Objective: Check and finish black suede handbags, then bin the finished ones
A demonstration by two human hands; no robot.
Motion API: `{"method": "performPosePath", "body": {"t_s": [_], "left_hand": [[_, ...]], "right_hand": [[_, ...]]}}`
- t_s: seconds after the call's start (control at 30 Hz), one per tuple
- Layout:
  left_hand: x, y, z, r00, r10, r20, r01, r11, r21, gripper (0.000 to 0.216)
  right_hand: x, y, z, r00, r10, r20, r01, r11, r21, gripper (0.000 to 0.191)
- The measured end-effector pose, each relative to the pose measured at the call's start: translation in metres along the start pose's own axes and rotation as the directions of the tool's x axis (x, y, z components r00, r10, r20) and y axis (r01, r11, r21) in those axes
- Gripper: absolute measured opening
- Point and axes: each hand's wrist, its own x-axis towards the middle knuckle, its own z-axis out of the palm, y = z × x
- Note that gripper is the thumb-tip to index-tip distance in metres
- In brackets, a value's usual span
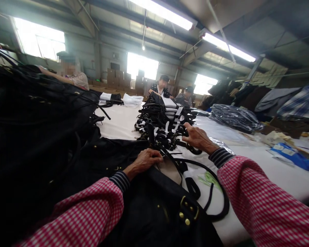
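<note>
A black garment with gold buttons and a buckle [154, 206] lies in front of me on the white table [273, 171]. My left hand [145, 160] rests on its upper edge, fingers curled and pinched on the fabric beside a black belt strap. My right hand [198, 138] reaches into a heap of black belts with white tags [164, 125], fingers bent onto a strap. A long black belt [216, 192] loops across the table under my right sleeve.
A tall stack of black garments [36, 120] fills the left side. Bagged dark clothing [234, 118] and a blue packet [293, 156] lie to the right. Three people sit at the far end of the table. Cardboard boxes stand by the back wall.
</note>
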Motion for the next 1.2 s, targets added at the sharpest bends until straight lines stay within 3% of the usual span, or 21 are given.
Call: {"method": "performPosePath", "body": {"t_s": [0.2,0.37,0.53,0.67,0.77,1.2], "left_hand": [[-0.003,0.001,-0.002,0.999,0.008,0.038,-0.007,1.0,-0.023,0.029],[0.0,-0.002,-0.003,0.998,0.0,0.068,0.002,1.0,-0.025,0.026],[-0.001,0.001,-0.003,0.998,-0.017,0.059,0.017,1.0,-0.006,0.02],[-0.004,0.012,-0.004,0.998,-0.064,0.026,0.064,0.998,0.01,0.017],[-0.005,0.018,-0.004,0.995,-0.102,0.01,0.101,0.995,0.016,0.015],[-0.006,0.023,-0.004,0.988,-0.153,-0.033,0.153,0.988,0.012,0.015]], "right_hand": [[-0.028,-0.011,-0.003,0.99,-0.055,0.129,-0.003,0.911,0.412,0.079],[-0.039,-0.025,0.001,0.963,-0.005,0.268,-0.164,0.781,0.603,0.07],[-0.039,-0.031,0.01,0.962,0.123,0.246,-0.26,0.695,0.671,0.068],[-0.041,-0.032,0.023,0.921,0.229,0.314,-0.388,0.493,0.779,0.074],[-0.048,-0.035,0.028,0.906,0.286,0.312,-0.407,0.385,0.828,0.076],[-0.065,-0.041,0.045,0.898,0.374,0.232,-0.334,0.237,0.912,0.082]]}}
